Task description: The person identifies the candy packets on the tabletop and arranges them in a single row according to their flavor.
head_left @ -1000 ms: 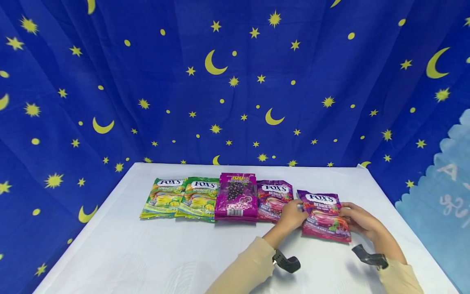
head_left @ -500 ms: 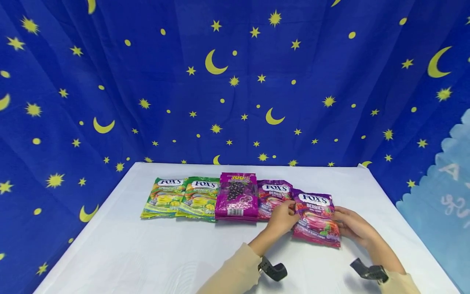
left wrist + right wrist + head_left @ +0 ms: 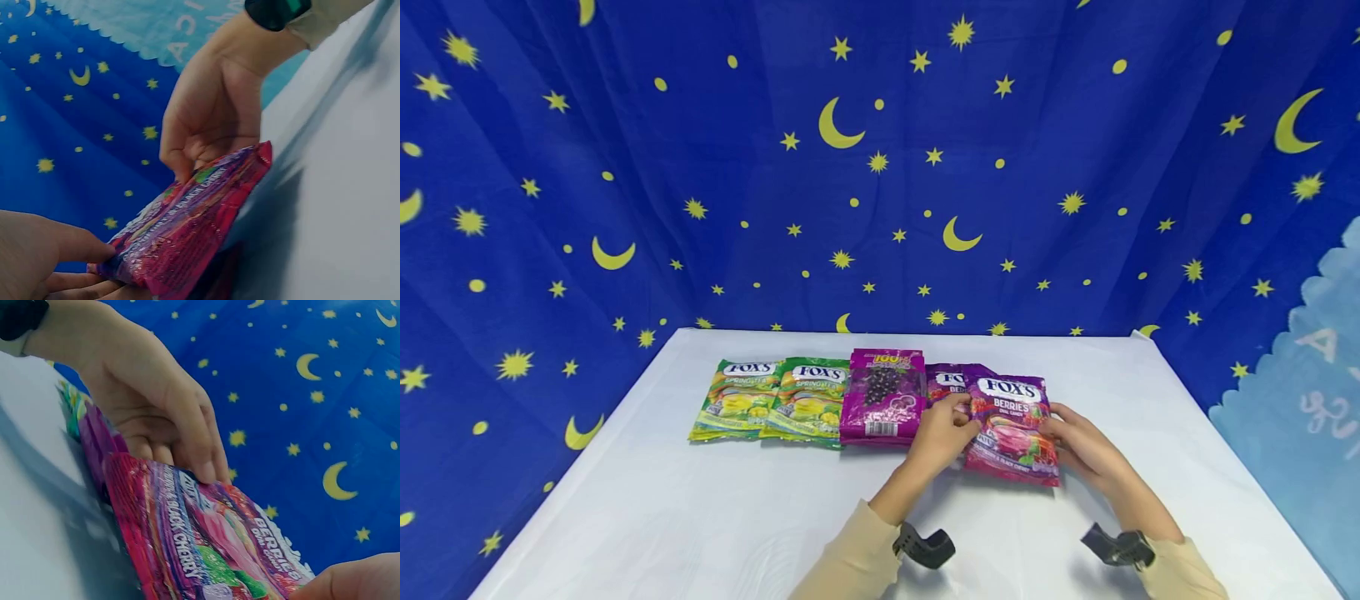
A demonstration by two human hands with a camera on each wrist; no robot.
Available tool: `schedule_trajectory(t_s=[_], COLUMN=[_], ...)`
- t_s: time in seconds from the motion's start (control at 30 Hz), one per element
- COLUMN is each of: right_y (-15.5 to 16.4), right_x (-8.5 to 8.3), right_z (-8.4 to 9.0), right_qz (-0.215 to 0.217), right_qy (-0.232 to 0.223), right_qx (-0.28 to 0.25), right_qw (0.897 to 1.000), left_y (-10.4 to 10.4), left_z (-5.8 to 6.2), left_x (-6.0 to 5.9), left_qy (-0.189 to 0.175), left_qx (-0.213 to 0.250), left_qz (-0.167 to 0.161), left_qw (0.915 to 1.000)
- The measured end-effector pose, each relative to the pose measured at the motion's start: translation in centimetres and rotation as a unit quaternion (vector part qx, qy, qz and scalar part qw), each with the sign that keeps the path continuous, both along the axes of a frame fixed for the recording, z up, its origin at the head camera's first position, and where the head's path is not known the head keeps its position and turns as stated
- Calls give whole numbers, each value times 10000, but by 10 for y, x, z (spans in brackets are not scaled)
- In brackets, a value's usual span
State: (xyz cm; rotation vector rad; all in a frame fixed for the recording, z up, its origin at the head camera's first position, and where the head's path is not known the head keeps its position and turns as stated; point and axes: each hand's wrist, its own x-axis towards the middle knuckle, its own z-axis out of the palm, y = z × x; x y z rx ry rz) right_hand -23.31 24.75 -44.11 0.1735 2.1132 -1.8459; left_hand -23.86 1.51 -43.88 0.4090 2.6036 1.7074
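Pinching the berry candy bag (image 3: pixel 1012 429) by its two side edges, the left hand (image 3: pixel 942 433) and right hand (image 3: pixel 1078 446) hold it between them, fingers curled round the film, its near edge lifted off the white table (image 3: pixel 700 517). It partly overlaps a second berries bag (image 3: pixel 946 380) at the right end of a row with a purple grape pack (image 3: pixel 883 395) and two green bags (image 3: pixel 772 399). It's probably light and crinkly, slick foil with lumpy loose sweets inside, so it'll sag and slip; the sealed side seams look like the best spots to grab.
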Motion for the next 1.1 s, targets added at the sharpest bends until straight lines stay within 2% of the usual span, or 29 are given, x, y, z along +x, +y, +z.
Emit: schedule_trajectory(t_s=[0.17,0.27,0.4,0.6,1.1], right_y=[-18,-29,-41,-52,-66], right_x=[-5,-9,-13,-17,-14], right_z=[8,13,19,24,29], right_qz=[-51,-2,4,-74,-270], right_qy=[202,371,548,691,983], right_qx=[-133,-41,276,636,2], right_qw=[9997,9993,9981,9956,9948], left_y=[-17,-27,-35,-42,-61], left_z=[10,14,15,13,15], left_x=[-5,-7,-11,-16,-19], left_qy=[83,-155,-432,-492,-538], left_qx=[221,515,880,930,1372], left_qz=[108,203,312,422,398], left_qw=[9997,9983,9947,9936,9883])
